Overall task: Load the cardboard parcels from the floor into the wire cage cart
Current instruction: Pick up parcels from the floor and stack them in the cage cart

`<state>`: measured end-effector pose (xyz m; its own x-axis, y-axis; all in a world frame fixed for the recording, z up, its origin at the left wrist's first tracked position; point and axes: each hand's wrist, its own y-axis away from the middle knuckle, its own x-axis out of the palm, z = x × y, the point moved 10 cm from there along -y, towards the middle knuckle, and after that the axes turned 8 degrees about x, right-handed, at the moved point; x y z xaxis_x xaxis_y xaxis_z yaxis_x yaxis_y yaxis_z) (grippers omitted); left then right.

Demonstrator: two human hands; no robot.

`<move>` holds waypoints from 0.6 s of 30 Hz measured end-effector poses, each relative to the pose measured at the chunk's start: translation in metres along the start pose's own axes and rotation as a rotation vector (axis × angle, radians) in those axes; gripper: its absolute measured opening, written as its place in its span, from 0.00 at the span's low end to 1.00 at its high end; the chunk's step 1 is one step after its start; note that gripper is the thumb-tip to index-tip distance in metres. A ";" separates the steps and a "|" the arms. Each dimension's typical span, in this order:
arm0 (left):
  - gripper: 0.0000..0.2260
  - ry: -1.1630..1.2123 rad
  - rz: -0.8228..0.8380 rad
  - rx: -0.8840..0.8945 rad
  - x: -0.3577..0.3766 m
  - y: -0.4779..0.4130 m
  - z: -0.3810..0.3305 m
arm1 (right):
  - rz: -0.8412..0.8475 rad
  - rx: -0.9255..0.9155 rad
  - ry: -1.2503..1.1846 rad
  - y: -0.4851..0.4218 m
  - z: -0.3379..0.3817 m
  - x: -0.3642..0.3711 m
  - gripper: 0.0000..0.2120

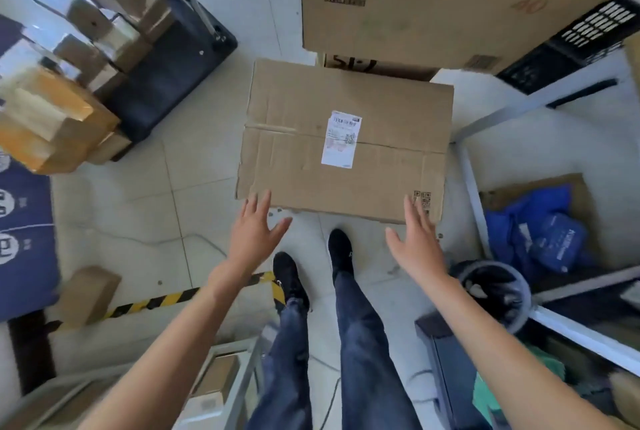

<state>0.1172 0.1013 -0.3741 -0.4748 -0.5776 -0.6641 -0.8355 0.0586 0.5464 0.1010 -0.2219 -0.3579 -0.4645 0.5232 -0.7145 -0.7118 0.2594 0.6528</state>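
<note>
Tiles, pale and glossy, cover the floor (138,222), crossed by a yellow-black hazard strip (166,300) near the person's shoes (341,249). A blue mat (24,222) lies at the left edge. The parcel (346,166), flat and brown with a white label (341,140), lies on the floor just ahead of the shoes. Both hands are spread wide and hold nothing: the left hand (254,232) is at its near left corner and the right hand (415,242) at its near right corner. Whether they touch it I cannot tell.

A big box (433,4) stands close behind the parcel, with a black crate (571,38) beside it. At left, a black platform (156,90) carries stacked boxes (59,118), which are blurred. A small box (90,294) sits by the strip. At right, a grey frame (471,166) stands just beside the parcel, with blue bags (540,235) beyond.
</note>
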 end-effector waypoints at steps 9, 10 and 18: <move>0.47 0.185 -0.207 -0.241 -0.002 -0.130 0.060 | -0.004 0.223 -0.055 -0.149 -0.048 -0.003 0.44; 0.49 0.214 -0.220 -0.264 -0.002 -0.137 0.066 | -0.005 0.249 -0.088 -0.157 -0.052 -0.003 0.47; 0.40 0.398 -0.214 -0.283 -0.006 -0.145 0.077 | 0.032 0.408 -0.379 -0.164 -0.079 0.000 0.60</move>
<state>0.2192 0.1592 -0.4888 -0.1142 -0.8199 -0.5610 -0.7688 -0.2847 0.5726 0.1766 -0.3287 -0.4850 -0.2069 0.7719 -0.6011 -0.4033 0.4925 0.7712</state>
